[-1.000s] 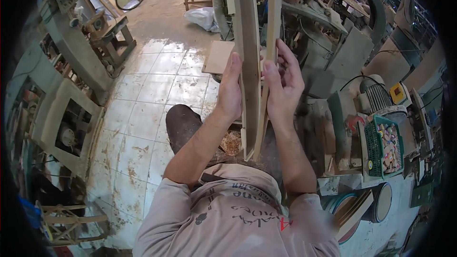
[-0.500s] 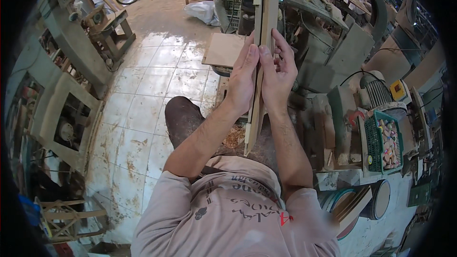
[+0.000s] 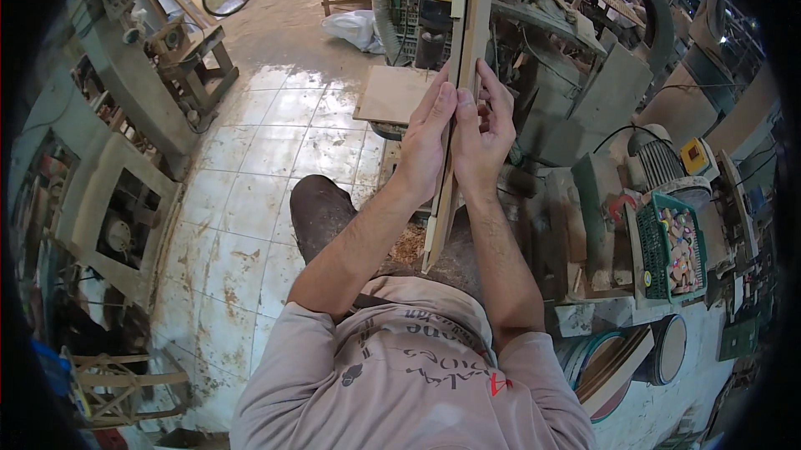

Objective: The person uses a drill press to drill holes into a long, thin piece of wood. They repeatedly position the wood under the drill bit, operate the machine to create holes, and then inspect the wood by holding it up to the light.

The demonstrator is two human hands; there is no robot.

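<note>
Several long, narrow wooden strips (image 3: 475,33) stand edge-on in front of me, running from the top of the view down towards my lap. My left hand (image 3: 426,137) presses its palm against their left side, thumb pointing up along them. From the right side my right hand (image 3: 486,135) closes on the same strips, its fingers curled behind. Both thumbs lie close together over the near edges. The lower ends of the strips reach down between my thighs, near the shirt hem. The far ends run out of view at the top.
A flat wooden board (image 3: 392,93) sits just beyond my left hand. Right of me are a motor (image 3: 655,154) and a green plastic crate (image 3: 657,254) of small wooden pieces. More wood strips lie on round tubs (image 3: 668,350). Machines line the left, beside a tiled floor (image 3: 250,200) with sawdust.
The strips have tilted slightly, their upper part shifting a little to the right. Both hands stay on them and sit slightly lower and further left in the view.
</note>
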